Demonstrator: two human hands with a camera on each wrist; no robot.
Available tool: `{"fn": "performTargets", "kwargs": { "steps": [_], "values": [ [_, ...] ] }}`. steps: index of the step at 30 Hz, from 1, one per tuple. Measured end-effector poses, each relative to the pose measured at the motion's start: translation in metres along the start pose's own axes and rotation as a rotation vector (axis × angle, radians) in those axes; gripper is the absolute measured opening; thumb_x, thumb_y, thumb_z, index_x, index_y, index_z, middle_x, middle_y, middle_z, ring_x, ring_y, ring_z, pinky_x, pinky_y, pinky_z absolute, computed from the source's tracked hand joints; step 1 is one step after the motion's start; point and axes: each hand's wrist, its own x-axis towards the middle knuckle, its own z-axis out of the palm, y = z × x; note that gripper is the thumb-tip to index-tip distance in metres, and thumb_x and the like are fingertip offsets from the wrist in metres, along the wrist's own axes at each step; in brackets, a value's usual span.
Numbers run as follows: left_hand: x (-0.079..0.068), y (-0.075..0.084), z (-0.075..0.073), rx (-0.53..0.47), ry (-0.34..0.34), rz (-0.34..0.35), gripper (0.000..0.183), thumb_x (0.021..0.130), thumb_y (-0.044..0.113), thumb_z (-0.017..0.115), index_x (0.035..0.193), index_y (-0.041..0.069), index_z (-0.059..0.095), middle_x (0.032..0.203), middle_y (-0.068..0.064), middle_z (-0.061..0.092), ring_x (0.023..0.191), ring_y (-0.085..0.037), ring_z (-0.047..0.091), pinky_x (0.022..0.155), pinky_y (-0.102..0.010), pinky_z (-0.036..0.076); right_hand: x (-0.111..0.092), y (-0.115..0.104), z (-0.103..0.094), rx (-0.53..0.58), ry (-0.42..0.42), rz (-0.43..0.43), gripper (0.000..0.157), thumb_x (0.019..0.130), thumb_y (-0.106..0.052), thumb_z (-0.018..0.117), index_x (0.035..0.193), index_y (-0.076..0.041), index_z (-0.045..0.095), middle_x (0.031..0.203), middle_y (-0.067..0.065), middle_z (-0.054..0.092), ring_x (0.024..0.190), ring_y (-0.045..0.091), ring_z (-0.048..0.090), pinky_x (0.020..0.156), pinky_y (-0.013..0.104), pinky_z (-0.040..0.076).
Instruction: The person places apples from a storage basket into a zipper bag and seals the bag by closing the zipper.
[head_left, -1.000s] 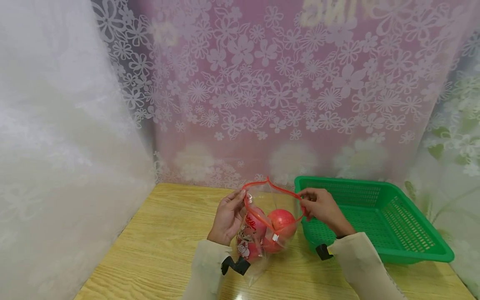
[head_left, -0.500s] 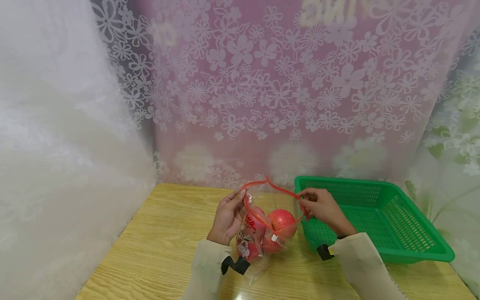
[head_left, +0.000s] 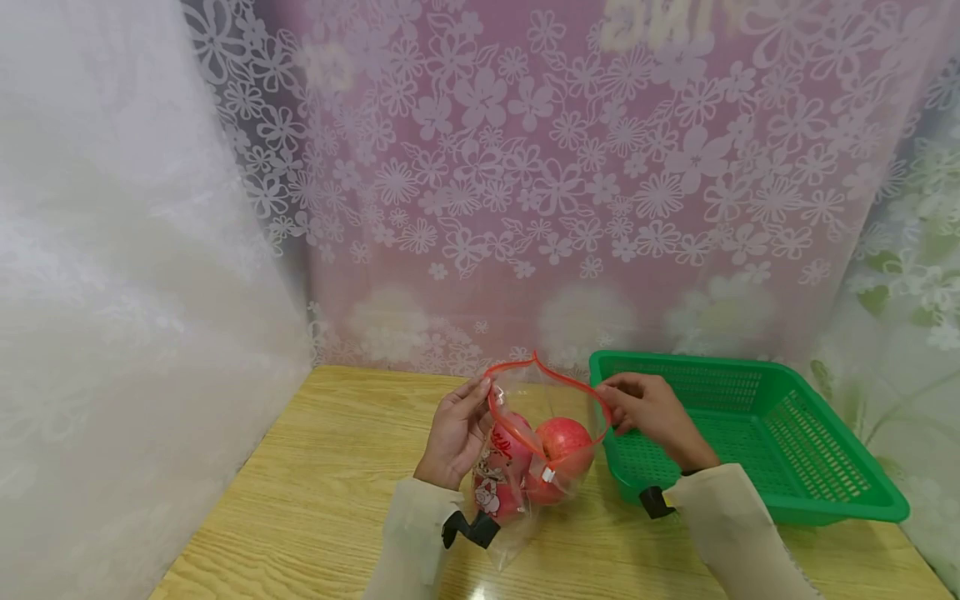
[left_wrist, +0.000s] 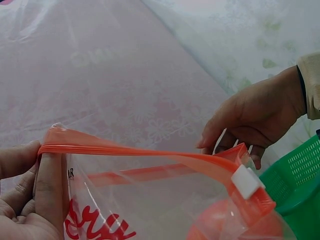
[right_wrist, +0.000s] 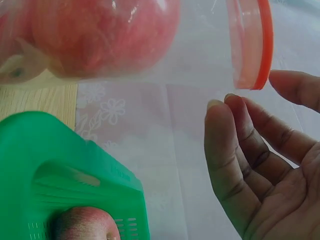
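Observation:
A clear plastic zip bag point(head_left: 557, 400) with an orange-red rim stands with its mouth spread, holding several red apples point(head_left: 564, 442). My left hand point(head_left: 453, 429) pinches the left end of the rim, thumb outside and a finger inside in the left wrist view. At the other end, my right hand point(head_left: 648, 412) hovers right beside the rim, fingers parted and off the plastic. The right wrist view shows its thumb and fingertips point(right_wrist: 215, 120) near the orange edge point(right_wrist: 265, 50). A white zip slider point(left_wrist: 246, 181) sits on the rim.
A green plastic basket point(head_left: 832, 492) stands to the right on the wooden table point(head_left: 315, 475), just beside the bag. One apple point(right_wrist: 87, 225) lies inside it in the right wrist view. Floral plastic sheeting point(head_left: 525, 208) hangs behind the table.
My right hand has let go of the bag's rim and shifted slightly right. The left hand keeps its hold, and the bag stays in place with its mouth spread.

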Motion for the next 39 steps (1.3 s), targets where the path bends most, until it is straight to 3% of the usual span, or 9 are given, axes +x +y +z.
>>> {"fn": "performTargets", "kwargs": {
  "steps": [16, 25, 33, 39],
  "values": [
    [0.000, 0.000, 0.000, 0.001, 0.032, -0.009, 0.032, 0.102, 0.002, 0.044, 0.089, 0.008, 0.073, 0.080, -0.003, 0.069, 0.069, -0.008, 0.067, 0.067, -0.015, 0.056, 0.002, 0.010, -0.012, -0.002, 0.068, 0.032, 0.050, 0.096, -0.037, 0.059, 0.125, 0.004, 0.056, 0.098, 0.014, 0.063, 0.080, 0.035, 0.063, 0.068, 0.041, 0.059],
    [0.001, 0.000, 0.000, 0.007, 0.040, -0.010, 0.033, 0.102, 0.001, 0.042, 0.088, 0.006, 0.072, 0.079, -0.004, 0.069, 0.068, -0.009, 0.066, 0.065, -0.015, 0.056, 0.007, 0.022, -0.023, -0.058, 0.109, 0.032, 0.054, 0.096, -0.042, 0.057, 0.124, 0.004, 0.058, 0.105, 0.024, 0.062, 0.087, 0.036, 0.064, 0.070, 0.040, 0.059],
    [0.000, 0.001, -0.001, 0.009, -0.001, 0.001, 0.030, 0.102, 0.002, 0.045, 0.089, 0.007, 0.072, 0.079, -0.003, 0.069, 0.070, -0.008, 0.066, 0.066, -0.016, 0.056, 0.011, 0.028, -0.031, -0.078, 0.134, 0.043, 0.056, 0.097, -0.044, 0.056, 0.125, 0.004, 0.057, 0.110, 0.024, 0.062, 0.090, 0.037, 0.063, 0.074, 0.045, 0.059],
    [0.000, 0.001, -0.001, 0.021, 0.010, 0.000, 0.029, 0.101, 0.002, 0.045, 0.089, 0.007, 0.071, 0.080, -0.002, 0.068, 0.069, -0.008, 0.066, 0.066, -0.016, 0.057, 0.014, 0.032, -0.037, -0.080, 0.152, 0.047, 0.055, 0.097, -0.044, 0.056, 0.125, 0.004, 0.057, 0.101, 0.012, 0.064, 0.086, 0.029, 0.063, 0.072, 0.041, 0.058]
  ]
}}
